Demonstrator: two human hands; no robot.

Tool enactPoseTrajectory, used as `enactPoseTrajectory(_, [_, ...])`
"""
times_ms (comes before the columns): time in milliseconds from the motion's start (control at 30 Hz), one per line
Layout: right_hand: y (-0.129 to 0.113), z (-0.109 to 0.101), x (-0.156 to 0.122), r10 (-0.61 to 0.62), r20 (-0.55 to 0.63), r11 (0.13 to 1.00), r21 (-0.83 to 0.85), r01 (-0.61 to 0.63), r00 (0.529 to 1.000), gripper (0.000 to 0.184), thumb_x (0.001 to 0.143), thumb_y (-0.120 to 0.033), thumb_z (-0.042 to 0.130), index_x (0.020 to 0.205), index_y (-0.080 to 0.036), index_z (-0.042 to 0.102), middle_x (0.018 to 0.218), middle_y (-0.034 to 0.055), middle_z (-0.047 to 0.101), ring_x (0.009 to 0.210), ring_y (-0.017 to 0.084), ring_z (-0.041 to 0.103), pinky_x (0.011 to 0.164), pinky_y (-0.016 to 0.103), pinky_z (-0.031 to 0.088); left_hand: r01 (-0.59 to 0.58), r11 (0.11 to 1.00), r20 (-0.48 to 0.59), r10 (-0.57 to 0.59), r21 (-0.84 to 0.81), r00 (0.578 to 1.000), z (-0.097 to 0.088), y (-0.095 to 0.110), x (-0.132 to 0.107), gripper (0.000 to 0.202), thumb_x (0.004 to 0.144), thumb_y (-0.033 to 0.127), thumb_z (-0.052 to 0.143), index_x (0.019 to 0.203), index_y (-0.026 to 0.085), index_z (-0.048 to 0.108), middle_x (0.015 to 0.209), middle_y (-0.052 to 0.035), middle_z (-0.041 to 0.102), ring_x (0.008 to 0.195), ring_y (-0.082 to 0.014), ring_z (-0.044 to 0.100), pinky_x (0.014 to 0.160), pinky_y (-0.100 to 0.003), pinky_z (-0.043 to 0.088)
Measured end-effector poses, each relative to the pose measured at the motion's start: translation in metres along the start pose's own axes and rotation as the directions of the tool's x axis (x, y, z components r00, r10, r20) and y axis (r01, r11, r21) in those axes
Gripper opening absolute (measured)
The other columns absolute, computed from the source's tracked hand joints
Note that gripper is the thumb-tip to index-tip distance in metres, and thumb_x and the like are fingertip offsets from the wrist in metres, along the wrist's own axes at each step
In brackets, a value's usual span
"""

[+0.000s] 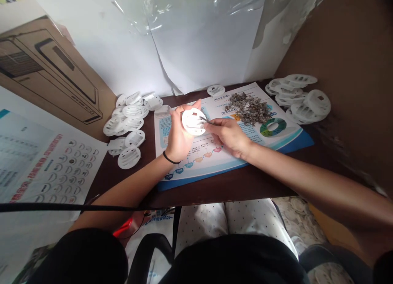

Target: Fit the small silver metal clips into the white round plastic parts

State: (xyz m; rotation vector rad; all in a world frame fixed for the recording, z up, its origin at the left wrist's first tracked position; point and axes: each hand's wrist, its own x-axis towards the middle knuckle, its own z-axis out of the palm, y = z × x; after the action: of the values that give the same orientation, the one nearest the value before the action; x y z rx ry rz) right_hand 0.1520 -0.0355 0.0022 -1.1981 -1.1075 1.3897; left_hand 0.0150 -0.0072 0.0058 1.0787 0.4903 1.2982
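Note:
My left hand (178,134) holds a round white plastic disc (193,121) upright above a printed sheet (215,153), fingers wrapped round its rim. My right hand (229,134) is pinched on a thin metal piece (205,120) whose tip touches the disc's face. A heap of small grey metal parts (248,108) lies on the sheet just beyond my right hand.
Several white discs (127,124) are piled at the left of the dark table (215,185) and more white discs (302,98) at the right. A cardboard box (46,71) leans at the left, clear plastic film (199,38) hangs behind, and a brown wall (346,91) stands at the right.

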Motion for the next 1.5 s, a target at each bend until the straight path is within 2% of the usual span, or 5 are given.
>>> enactPoseTrajectory(200, [0.001,-0.016,0.010,-0.257,0.185,0.918,-0.261,0.299,0.949,0.025,0.080,-0.037,0.063,0.068,-0.017,0.056,0.058,-0.0040,0.047,0.054,0.008,0.037,0.053,0.026,0.029,0.261,0.965,-0.262,-0.246,0.024,0.933,-0.010,0.015,0.011,0.032,0.093,0.047,0.047,0.085,0.018,0.059,0.101,-0.0051,0.071,0.115,-0.0240,0.062,0.097,-0.040,0.051])
enactPoseTrajectory(300, [-0.001,-0.022,0.011,-0.371,0.293,0.758,-0.453,0.469,0.881,0.019,0.082,-0.030,0.057,0.069,-0.016,0.057,0.059,-0.0038,0.048,0.057,0.008,0.038,0.058,0.026,0.030,0.435,0.899,-0.200,-0.420,0.040,0.885,-0.014,0.014,0.012,0.032,0.092,0.047,0.048,0.098,0.018,0.061,0.104,-0.0070,0.071,0.101,-0.0228,0.068,0.088,-0.038,0.055])
enactPoseTrajectory(500, [-0.005,-0.026,0.010,-0.387,0.356,0.540,-0.660,0.522,0.851,0.010,0.078,-0.016,0.053,0.080,-0.016,0.063,0.059,-0.0030,0.052,0.055,0.009,0.040,0.058,0.027,0.029,0.809,0.538,0.181,-0.843,0.236,0.507,-0.018,0.019,0.009,0.077,0.088,0.074,0.022,0.113,0.013,0.060,0.094,-0.0159,0.071,0.084,-0.0295,0.071,0.063,-0.038,0.058])
enactPoseTrajectory(933, [0.001,-0.026,0.021,-0.315,0.006,0.881,-0.371,0.294,0.949,0.026,0.090,-0.036,0.045,0.075,-0.018,0.056,0.061,-0.0023,0.048,0.059,0.011,0.040,0.059,0.028,0.033,0.674,0.737,0.110,-0.675,0.053,0.729,-0.034,0.018,0.022,0.064,0.094,0.062,0.023,0.128,0.015,0.050,0.086,-0.0105,0.069,0.083,-0.0263,0.071,0.065,-0.035,0.059])
enactPoseTrajectory(1500, [0.017,-0.008,0.007,-0.493,0.036,0.624,-0.682,0.382,0.869,0.028,0.088,-0.035,0.045,0.084,-0.017,0.066,0.062,0.0017,0.060,0.055,0.012,0.046,0.059,0.030,0.036,0.524,0.847,0.056,-0.530,0.095,0.846,-0.025,0.004,0.010,0.039,0.095,0.046,0.034,0.104,0.015,0.056,0.081,-0.0055,0.067,0.066,-0.0171,0.067,0.052,-0.027,0.056])
